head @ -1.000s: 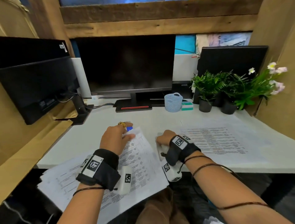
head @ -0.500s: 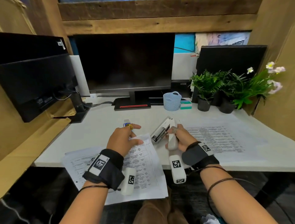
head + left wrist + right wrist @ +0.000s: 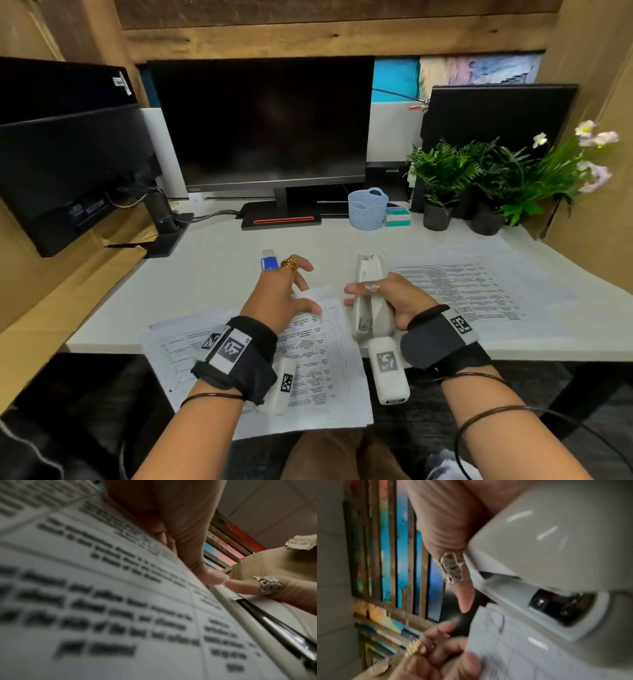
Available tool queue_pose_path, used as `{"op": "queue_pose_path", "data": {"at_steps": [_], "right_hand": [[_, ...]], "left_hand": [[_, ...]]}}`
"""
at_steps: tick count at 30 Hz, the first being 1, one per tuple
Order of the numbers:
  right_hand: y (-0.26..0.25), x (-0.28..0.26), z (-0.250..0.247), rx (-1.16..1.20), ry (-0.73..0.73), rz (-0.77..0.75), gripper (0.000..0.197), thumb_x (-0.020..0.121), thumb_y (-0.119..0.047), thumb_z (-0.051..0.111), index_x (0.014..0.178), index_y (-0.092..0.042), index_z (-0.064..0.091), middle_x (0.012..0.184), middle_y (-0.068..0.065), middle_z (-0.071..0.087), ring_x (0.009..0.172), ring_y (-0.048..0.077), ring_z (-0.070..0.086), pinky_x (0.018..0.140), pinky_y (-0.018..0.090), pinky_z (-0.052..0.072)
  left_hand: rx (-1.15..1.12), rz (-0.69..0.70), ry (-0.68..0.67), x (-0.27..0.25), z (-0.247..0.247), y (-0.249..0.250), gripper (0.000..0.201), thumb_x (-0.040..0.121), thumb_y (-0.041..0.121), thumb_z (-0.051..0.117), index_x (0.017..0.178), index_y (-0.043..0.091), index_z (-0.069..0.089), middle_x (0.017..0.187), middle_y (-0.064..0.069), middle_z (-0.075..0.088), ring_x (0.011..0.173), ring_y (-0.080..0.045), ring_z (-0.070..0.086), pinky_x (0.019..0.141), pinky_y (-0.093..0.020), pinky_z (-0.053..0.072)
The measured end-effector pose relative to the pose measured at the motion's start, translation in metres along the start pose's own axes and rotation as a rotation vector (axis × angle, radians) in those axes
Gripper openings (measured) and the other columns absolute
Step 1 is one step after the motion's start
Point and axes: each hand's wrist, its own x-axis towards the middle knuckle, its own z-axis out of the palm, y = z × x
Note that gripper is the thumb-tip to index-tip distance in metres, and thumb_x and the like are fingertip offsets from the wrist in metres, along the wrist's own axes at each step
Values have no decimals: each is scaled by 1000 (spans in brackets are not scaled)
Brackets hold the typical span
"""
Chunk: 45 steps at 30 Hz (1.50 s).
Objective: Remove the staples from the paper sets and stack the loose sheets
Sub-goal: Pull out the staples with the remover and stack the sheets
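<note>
A stapled paper set (image 3: 318, 359) with printed tables hangs over the desk's front edge. My left hand (image 3: 305, 291) pinches its top edge, thumb (image 3: 212, 577) on the page and fingers behind it. My right hand (image 3: 356, 296) grips a white stapler (image 3: 371, 308) just right of that edge, nose pointing away from me. In the right wrist view the stapler (image 3: 547, 547) sits close above the paper's corner (image 3: 513, 642). A blue staple remover (image 3: 269, 262) lies on the desk beyond my left fingers. Loose printed sheets (image 3: 462, 291) lie flat at the right.
More sheets (image 3: 178, 342) lie under the set at the left. A monitor (image 3: 263, 126) stands behind on the white desk (image 3: 212, 260), with a blue basket (image 3: 367, 209), a small box (image 3: 397, 216) and potted plants (image 3: 445, 178). A second screen (image 3: 68, 164) juts in at left.
My right hand has lifted the stapler off the desk and turned it lengthwise beside the paper's top edge. My left hand stays on the set, which has slid further onto the desk.
</note>
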Motion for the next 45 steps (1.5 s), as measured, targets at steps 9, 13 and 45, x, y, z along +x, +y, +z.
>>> {"op": "queue_pose_path", "data": {"at_steps": [9, 13, 45], "right_hand": [[5, -4, 1, -208, 120, -104, 23, 72, 7, 72, 89, -5, 65, 94, 17, 69, 91, 33, 65, 87, 43, 52], [5, -4, -2, -133, 152, -92, 16, 77, -1, 71, 87, -8, 62, 84, 12, 66, 79, 26, 62, 72, 34, 52], [-6, 3, 33, -5, 471, -490, 28, 83, -49, 62, 74, -23, 59, 83, 12, 64, 90, 38, 63, 85, 46, 52]], "left_hand": [[219, -1, -76, -11, -4, -1, 39, 78, 43, 71, 113, 31, 59, 96, 9, 60, 93, -12, 58, 80, -22, 44], [426, 0, -60, -15, -12, -6, 37, 88, 54, 50, 110, 27, 65, 89, 3, 64, 82, -14, 56, 66, -22, 35], [548, 192, -18, -28, 3, 21, 40, 93, 50, 45, 99, 17, 67, 75, 5, 59, 67, -10, 41, 62, -24, 34]]}}
